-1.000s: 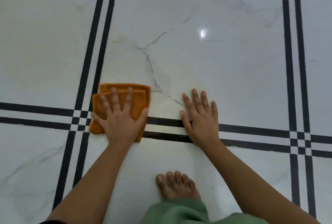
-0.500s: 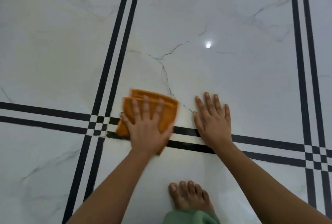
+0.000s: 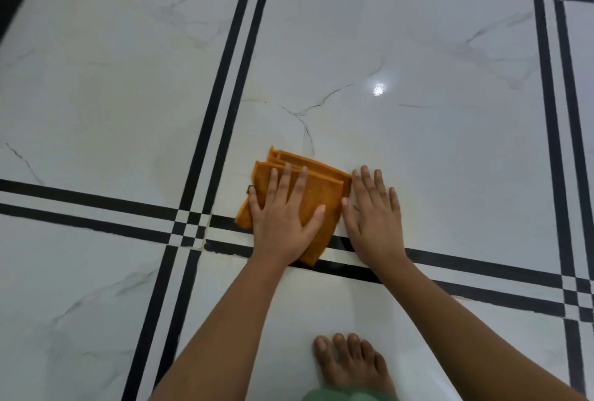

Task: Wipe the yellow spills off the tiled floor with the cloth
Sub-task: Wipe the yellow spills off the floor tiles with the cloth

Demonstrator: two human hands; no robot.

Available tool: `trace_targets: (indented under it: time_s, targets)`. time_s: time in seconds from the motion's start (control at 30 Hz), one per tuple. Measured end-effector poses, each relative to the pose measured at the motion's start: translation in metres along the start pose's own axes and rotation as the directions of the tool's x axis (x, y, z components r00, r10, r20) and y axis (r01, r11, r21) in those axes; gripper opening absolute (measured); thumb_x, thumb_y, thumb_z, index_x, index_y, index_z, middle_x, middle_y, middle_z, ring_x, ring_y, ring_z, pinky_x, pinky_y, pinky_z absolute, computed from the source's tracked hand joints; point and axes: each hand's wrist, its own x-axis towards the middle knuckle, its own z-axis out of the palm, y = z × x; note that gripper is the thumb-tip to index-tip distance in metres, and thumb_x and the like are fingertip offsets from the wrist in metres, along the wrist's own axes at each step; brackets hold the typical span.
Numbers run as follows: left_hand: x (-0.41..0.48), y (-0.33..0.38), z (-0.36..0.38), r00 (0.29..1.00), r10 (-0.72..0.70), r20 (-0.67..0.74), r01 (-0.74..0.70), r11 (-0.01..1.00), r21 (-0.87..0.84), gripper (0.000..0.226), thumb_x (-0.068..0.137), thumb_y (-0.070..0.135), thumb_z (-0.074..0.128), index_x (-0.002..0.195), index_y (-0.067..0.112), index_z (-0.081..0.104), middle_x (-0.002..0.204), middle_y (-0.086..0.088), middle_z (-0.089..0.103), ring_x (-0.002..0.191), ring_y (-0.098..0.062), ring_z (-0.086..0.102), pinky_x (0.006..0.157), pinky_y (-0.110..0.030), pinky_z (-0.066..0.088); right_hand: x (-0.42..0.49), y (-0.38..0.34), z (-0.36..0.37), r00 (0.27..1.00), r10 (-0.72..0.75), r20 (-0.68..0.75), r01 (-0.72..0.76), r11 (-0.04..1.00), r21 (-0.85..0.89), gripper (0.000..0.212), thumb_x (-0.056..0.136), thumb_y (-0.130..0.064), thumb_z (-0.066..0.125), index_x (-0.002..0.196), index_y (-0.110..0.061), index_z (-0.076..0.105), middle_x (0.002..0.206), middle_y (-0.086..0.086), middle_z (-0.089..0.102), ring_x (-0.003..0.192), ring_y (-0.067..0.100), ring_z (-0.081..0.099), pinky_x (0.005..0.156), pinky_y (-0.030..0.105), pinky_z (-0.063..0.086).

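The cloth [image 3: 299, 198], folded and orange, lies flat on the floor [image 3: 434, 150] at about 6 o'clock of the big white tile, its near corner over the black border stripes [image 3: 96, 211]. My left hand [image 3: 283, 224] presses it down with fingers spread, not clenched round it; my right hand [image 3: 374, 220] rests open and bare on the tile just beside the cloth at its 3 o'clock, bracing me. To wipe well I judge I should keep the palm flat, push in overlapping passes, and work the faint yellowish smear along the stripe joints near 9 o'clock. The tile is glossy marble-look with grey veins and a light glare at 1 o'clock. My bare foot [image 3: 350, 365] stands at 6 o'clock.
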Motion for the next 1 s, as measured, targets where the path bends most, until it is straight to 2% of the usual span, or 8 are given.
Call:
trace_targets:
  time_s: [0.13, 0.3, 0.37, 0.47, 0.6, 0.8, 0.9, 1.0]
  targets:
    - [-0.014, -0.030, -0.014, 0.994, -0.036, -0.105, 0.033, 0.999, -0.023, 0.063, 0.090, 0.052, 0.020, 0.147, 0.025, 0.016, 0.155, -0.002, 0.018, 0.143, -0.019, 0.007, 0.112, -0.049, 0.004, 0.008, -0.043, 0.015, 0.988, -0.143, -0.063, 0.149, 0.982, 0.118, 0.059, 0.093, -0.038, 0.016, 0.146, -0.011, 0.024, 0.153, 0.008, 0.025, 0.139, 0.012, 0.004, 0.116, 0.040, 0.009]
    - [-0.012, -0.061, -0.022, 0.980, -0.154, -0.126, 0.154, 0.988, -0.013, 0.065, 0.089, 0.052, 0.007, 0.147, 0.025, 0.019, 0.155, -0.001, 0.020, 0.144, -0.019, 0.009, 0.113, -0.048, 0.006, 0.014, -0.068, 0.042, 0.957, -0.228, 0.180, 0.242, 0.968, -0.060, 0.077, 0.083, -0.072, 0.019, 0.146, -0.036, -0.009, 0.156, 0.000, -0.015, 0.141, 0.020, -0.021, 0.112, 0.043, -0.016]
    - [-0.005, -0.062, -0.021, 0.984, -0.147, -0.099, 0.148, 0.989, -0.003, 0.066, 0.088, 0.052, 0.004, 0.147, 0.025, 0.016, 0.155, -0.001, 0.017, 0.144, -0.019, 0.008, 0.113, -0.048, 0.005, 0.032, -0.051, 0.039, 0.953, -0.257, 0.161, 0.283, 0.944, -0.172, 0.079, 0.079, -0.076, 0.023, 0.145, -0.042, -0.003, 0.157, 0.001, -0.011, 0.143, 0.024, -0.015, 0.113, 0.048, -0.009]
    - [0.007, -0.053, -0.018, 0.993, -0.097, -0.068, 0.098, 0.995, 0.017, 0.068, 0.087, 0.053, 0.002, 0.148, 0.024, 0.012, 0.156, -0.002, 0.013, 0.144, -0.020, 0.006, 0.113, -0.047, 0.004, 0.074, -0.004, 0.008, 0.999, -0.045, -0.002, 0.044, 0.975, -0.219, 0.076, 0.075, -0.075, 0.015, 0.144, -0.044, 0.010, 0.158, 0.002, 0.004, 0.145, 0.024, -0.002, 0.113, 0.048, -0.001]
    - [0.025, -0.038, -0.014, 0.997, -0.062, -0.039, 0.062, 0.998, -0.004, 0.071, 0.084, 0.055, -0.004, 0.148, 0.026, 0.005, 0.157, 0.001, 0.005, 0.144, -0.018, -0.002, 0.113, -0.044, -0.004, 0.070, 0.036, -0.011, 0.963, 0.252, -0.093, -0.264, 0.949, -0.174, 0.069, 0.081, -0.068, 0.006, 0.145, -0.042, 0.006, 0.158, 0.004, 0.002, 0.145, 0.026, -0.006, 0.115, 0.052, 0.001]
    - [0.027, -0.034, -0.011, 0.999, -0.031, 0.016, 0.031, 0.999, 0.009, 0.072, 0.082, 0.055, -0.006, 0.148, 0.027, 0.002, 0.157, 0.001, 0.002, 0.144, -0.018, -0.004, 0.113, -0.044, -0.004, 0.021, -0.015, 0.022, 0.999, -0.031, 0.042, 0.039, 0.979, -0.200, 0.062, 0.088, -0.065, 0.009, 0.145, -0.041, 0.010, 0.156, -0.002, 0.001, 0.144, 0.023, -0.004, 0.112, 0.044, -0.006]
    - [0.015, -0.040, -0.026, 0.997, -0.052, 0.059, 0.053, 0.999, -0.009, 0.072, 0.082, 0.054, -0.006, 0.148, 0.026, 0.003, 0.157, 0.001, 0.003, 0.144, -0.018, -0.003, 0.113, -0.044, -0.004, 0.034, -0.021, 0.001, 0.995, 0.044, 0.094, -0.030, 0.988, -0.151, 0.054, 0.097, -0.050, 0.017, 0.145, -0.029, 0.027, 0.156, -0.002, 0.017, 0.145, 0.021, 0.006, 0.114, 0.040, 0.006]
    - [-0.006, -0.040, -0.064, 0.993, -0.113, 0.044, 0.116, 0.991, -0.061, 0.071, 0.085, 0.053, -0.001, 0.148, 0.023, 0.013, 0.156, 0.000, 0.014, 0.144, -0.020, 0.006, 0.113, -0.047, 0.004, 0.030, -0.056, -0.029, 0.984, 0.142, 0.112, -0.150, 0.986, 0.069, 0.042, 0.099, -0.034, 0.034, 0.135, -0.016, 0.046, 0.142, 0.007, 0.041, 0.131, 0.026, 0.036, 0.104, 0.035, 0.029]
